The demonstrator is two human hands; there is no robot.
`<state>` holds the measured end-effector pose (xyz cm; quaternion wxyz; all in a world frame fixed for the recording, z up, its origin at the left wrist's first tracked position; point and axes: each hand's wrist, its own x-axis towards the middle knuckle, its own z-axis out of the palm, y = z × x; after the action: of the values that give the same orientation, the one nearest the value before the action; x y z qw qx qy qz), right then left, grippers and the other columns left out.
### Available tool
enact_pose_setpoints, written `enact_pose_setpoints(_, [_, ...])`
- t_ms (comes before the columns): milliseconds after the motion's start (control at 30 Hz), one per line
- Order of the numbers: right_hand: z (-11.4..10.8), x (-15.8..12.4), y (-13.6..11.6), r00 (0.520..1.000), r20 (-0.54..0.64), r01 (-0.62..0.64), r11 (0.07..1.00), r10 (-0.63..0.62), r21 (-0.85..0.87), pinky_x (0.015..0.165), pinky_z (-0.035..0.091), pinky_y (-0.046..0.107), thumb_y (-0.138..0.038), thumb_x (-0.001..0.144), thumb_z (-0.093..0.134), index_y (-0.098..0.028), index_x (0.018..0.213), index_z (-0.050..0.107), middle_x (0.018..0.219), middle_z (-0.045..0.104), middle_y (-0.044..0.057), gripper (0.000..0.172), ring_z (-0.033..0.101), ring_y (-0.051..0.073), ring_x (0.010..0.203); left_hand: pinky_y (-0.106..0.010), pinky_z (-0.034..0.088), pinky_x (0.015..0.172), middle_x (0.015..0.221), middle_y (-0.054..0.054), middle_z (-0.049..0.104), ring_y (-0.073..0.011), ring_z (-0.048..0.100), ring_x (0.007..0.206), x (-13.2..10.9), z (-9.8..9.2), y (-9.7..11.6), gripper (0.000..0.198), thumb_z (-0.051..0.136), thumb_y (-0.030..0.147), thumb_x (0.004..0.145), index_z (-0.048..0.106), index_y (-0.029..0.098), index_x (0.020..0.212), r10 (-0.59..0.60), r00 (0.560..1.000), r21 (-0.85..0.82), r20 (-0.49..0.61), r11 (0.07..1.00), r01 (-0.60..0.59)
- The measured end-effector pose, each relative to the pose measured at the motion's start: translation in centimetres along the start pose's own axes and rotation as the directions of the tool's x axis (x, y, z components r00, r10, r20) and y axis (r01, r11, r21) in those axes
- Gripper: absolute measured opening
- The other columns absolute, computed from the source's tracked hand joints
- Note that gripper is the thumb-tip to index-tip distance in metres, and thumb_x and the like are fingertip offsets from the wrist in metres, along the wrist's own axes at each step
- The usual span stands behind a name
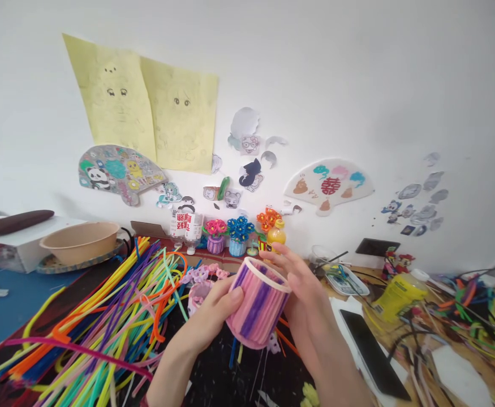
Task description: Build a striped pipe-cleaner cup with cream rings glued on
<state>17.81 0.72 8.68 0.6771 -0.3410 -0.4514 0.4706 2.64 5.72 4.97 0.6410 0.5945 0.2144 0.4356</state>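
Note:
A pot covered in pink and purple pipe cleaners [258, 308], with a cream rim, is held tilted at the centre. My left hand [219, 308] is closed round its left side, the thumb pressed on the front near the top. On the other side, my right hand [304, 294] has its fingers stretched out by the rim. Whether it touches the pot I cannot tell. Behind my left hand stands a pink and lilac pipe-cleaner piece [198, 294], partly hidden.
Loose colourful pipe cleaners [115, 316] cover the left of the table. Small flower pots [237, 243] line the wall. To the right lie a phone [370, 350], a yellow bottle [400, 294] and a white tray [360, 289]. A beige bowl [80, 240] is far left.

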Motion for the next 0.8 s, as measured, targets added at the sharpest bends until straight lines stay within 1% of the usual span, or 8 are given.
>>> enact_pose_setpoints(100, [-0.3, 0.1, 0.1, 0.999, -0.038, -0.038, 0.999, 0.038, 0.013, 0.098, 0.047, 0.044, -0.049, 0.085, 0.065, -0.026, 0.124, 0.061, 0.126, 0.066, 0.010, 0.046, 0.060, 0.030, 0.119, -0.038, 0.052, 0.084, 0.091, -0.009, 0.075, -0.0261, 0.068, 0.087, 0.1, 0.3, -0.1, 0.061, 0.058, 0.070, 0.079, 0.073, 0.016, 0.103, -0.056, 0.993, -0.059, -0.102, 0.997, 0.050])
enact_pose_setpoints(233, [-0.8, 0.6, 1.1, 0.993, -0.036, -0.118, 0.993, 0.117, -0.024, 0.100, 0.047, 0.045, -0.051, 0.087, 0.063, -0.026, 0.131, 0.057, 0.133, 0.062, 0.010, 0.051, 0.058, 0.029, 0.121, -0.032, 0.051, 0.061, 0.062, -0.008, 0.071, -0.0194, 0.063, 0.056, 0.6, 0.9, -0.3, 0.066, 0.038, 0.069, 0.089, 0.074, 0.014, 0.080, -0.144, 0.984, -0.173, -0.104, 0.977, 0.125])
enact_pose_setpoints(367, [-1.5, 1.3, 2.6, 0.989, 0.042, -0.140, 0.988, 0.143, -0.069, 0.104, 0.045, 0.046, -0.043, 0.079, 0.076, -0.025, 0.134, 0.053, 0.130, 0.064, 0.010, 0.062, 0.057, 0.028, 0.124, -0.028, 0.047, 0.055, 0.054, -0.007, 0.067, -0.0179, 0.061, 0.051, 1.3, 1.2, -0.8, 0.070, 0.034, 0.073, 0.088, 0.071, 0.014, 0.074, -0.186, 0.969, -0.205, -0.165, 0.967, 0.151])
enact_pose_setpoints(433, [-1.7, 1.5, 3.2, 0.986, 0.065, -0.151, 0.986, 0.156, -0.071, 0.103, 0.046, 0.044, -0.040, 0.078, 0.078, -0.025, 0.136, 0.051, 0.125, 0.067, 0.010, 0.065, 0.058, 0.027, 0.122, -0.028, 0.045, 0.052, 0.053, -0.007, 0.065, -0.0186, 0.061, 0.050, 1.5, 1.1, -1.1, 0.074, 0.028, 0.075, 0.087, 0.069, 0.015, 0.074, -0.200, 0.958, -0.143, -0.204, 0.975, 0.173])
enact_pose_setpoints(500, [-1.7, 1.6, 3.5, 0.989, 0.038, -0.141, 0.988, 0.143, -0.064, 0.102, 0.047, 0.043, -0.038, 0.076, 0.079, -0.026, 0.138, 0.048, 0.122, 0.068, 0.009, 0.070, 0.058, 0.026, 0.122, -0.029, 0.044, 0.051, 0.051, -0.007, 0.063, -0.0189, 0.059, 0.048, 1.6, 0.8, -1.3, 0.076, 0.026, 0.077, 0.086, 0.066, 0.016, 0.064, -0.173, 0.939, 0.018, -0.298, 0.982, 0.186])
enact_pose_setpoints(567, [-1.7, 1.7, 3.6, 0.994, 0.001, -0.109, 0.992, 0.109, -0.068, 0.100, 0.048, 0.041, -0.036, 0.074, 0.080, -0.027, 0.141, 0.043, 0.121, 0.067, 0.009, 0.077, 0.061, 0.025, 0.118, -0.029, 0.042, 0.051, 0.050, -0.004, 0.060, -0.0179, 0.055, 0.048, 1.7, 0.4, -1.5, 0.071, 0.033, 0.076, 0.085, 0.060, 0.018, 0.057, -0.057, 0.896, 0.196, -0.440, 0.968, 0.158])
enact_pose_setpoints(667, [-1.4, 1.8, 3.7, 0.999, -0.023, -0.047, 0.992, 0.045, -0.116, 0.096, 0.050, 0.039, -0.033, 0.072, 0.082, -0.029, 0.145, 0.036, 0.123, 0.065, 0.008, 0.087, 0.062, 0.024, 0.112, -0.027, 0.043, 0.053, 0.056, 0.000, 0.059, -0.0162, 0.053, 0.053, 1.7, -0.2, -1.6, 0.059, 0.047, 0.073, 0.082, 0.061, 0.018, 0.068, 0.099, 0.850, 0.298, -0.517, 0.952, 0.070])
enact_pose_setpoints(800, [-1.1, 1.9, 3.9, 0.999, -0.043, -0.002, 0.983, -0.006, -0.185, 0.091, 0.052, 0.038, -0.038, 0.068, 0.085, -0.029, 0.144, 0.038, 0.121, 0.065, 0.009, 0.089, 0.063, 0.025, 0.111, -0.027, 0.045, 0.052, 0.056, -0.001, 0.060, -0.0156, 0.054, 0.050, 1.5, -0.5, -1.7, 0.061, 0.042, 0.075, 0.083, 0.063, 0.018, 0.072, 0.007, 0.917, 0.188, -0.400, 0.979, 0.074])
